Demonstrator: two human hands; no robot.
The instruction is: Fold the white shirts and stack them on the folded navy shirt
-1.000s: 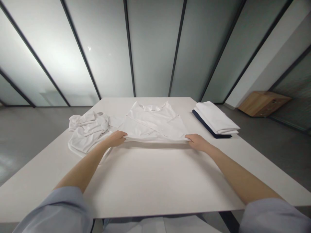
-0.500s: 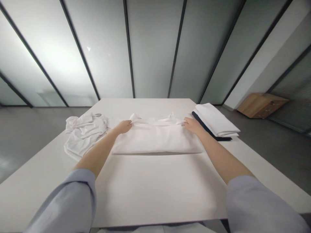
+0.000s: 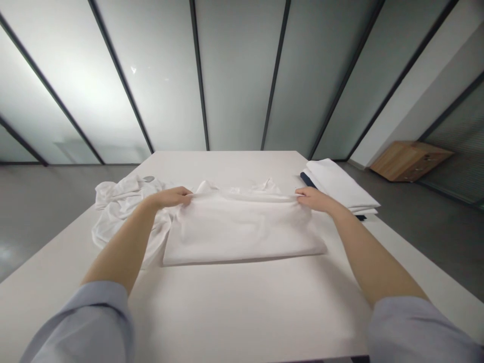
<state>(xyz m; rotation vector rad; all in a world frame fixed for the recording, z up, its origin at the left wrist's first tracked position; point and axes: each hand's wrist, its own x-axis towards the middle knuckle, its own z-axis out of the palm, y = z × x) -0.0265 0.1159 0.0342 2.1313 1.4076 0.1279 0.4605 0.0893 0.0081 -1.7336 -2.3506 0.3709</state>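
Left hand (image 3: 170, 197), right hand (image 3: 315, 200) pinched far edge of folded shirt (image 3: 242, 237); long axis crosswise, centered between hands.

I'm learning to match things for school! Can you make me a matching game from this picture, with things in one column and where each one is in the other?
Things:
1. Folded white shirt
2. Crumpled white cloth
3. Stack of folded white cloth
4. Wooden cabinet

Places:
A. On the floor
B. Pinched by the left hand and right hand
C. On the table, over a navy cloth
D. On the table, beside the left arm

Pairs: 1-B, 2-D, 3-C, 4-A
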